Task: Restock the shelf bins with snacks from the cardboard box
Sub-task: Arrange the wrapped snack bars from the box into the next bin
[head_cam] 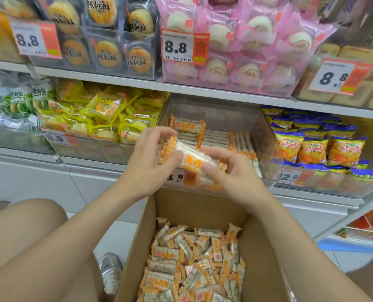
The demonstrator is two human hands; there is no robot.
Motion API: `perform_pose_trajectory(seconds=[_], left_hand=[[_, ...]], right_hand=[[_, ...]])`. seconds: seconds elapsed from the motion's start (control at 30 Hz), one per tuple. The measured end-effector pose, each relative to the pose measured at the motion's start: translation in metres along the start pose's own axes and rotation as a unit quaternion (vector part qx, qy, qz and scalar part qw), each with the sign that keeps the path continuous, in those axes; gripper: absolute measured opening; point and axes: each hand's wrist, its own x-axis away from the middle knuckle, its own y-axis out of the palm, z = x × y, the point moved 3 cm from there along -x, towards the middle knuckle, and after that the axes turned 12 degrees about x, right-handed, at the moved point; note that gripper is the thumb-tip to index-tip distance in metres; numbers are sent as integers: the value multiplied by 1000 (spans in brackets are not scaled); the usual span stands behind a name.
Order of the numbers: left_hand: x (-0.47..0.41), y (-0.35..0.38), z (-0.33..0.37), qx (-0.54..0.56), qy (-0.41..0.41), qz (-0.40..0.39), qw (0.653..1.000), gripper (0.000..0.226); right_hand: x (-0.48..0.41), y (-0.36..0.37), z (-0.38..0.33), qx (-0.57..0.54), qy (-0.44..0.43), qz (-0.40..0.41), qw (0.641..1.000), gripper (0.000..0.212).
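Two hands hold a small bundle of orange-and-white wrapped snack bars (192,155) between them. The left hand (153,153) pinches its upper-left end and the right hand (233,173) curls round its lower-right end, so its long axis runs crosswise between them. How many bars it holds is blurred, perhaps a few. A clear shelf bin (266,136) lies directly beyond, past its front lip, with rows of matching bars (216,138) at left and centre and open room at the right rear. An open cardboard box (194,205) sits below the hands.
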Motion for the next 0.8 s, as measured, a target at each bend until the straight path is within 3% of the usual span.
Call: perform_pose_trajectory(seconds=[0.07, 0.13, 0.3, 0.47, 0.6, 0.8], left_hand=[[-10, -4, -12, -93, -1, 89, 992, 42], [-20, -2, -25, -155, -25, 124, 980, 49], [-35, -1, -32, -287, -4, 108, 952, 44], [-36, 4, -30, -373, -25, 104, 922, 36], [-41, 8, -29, -382, -29, 117, 916, 37], [-43, 12, -29, -380, -32, 128, 916, 39]], right_hand=[[-28, -7, 8, 65, 8, 81, 995, 40], [-57, -8, 14, 143, 27, 115, 983, 44], [-124, 11, 23, 308, 38, 45, 950, 48], [-171, 37, 38, 360, 38, 22, 932, 45], [-189, 53, 49, 461, 57, 19, 886, 61], [-200, 72, 49, 446, 37, -26, 894, 78]])
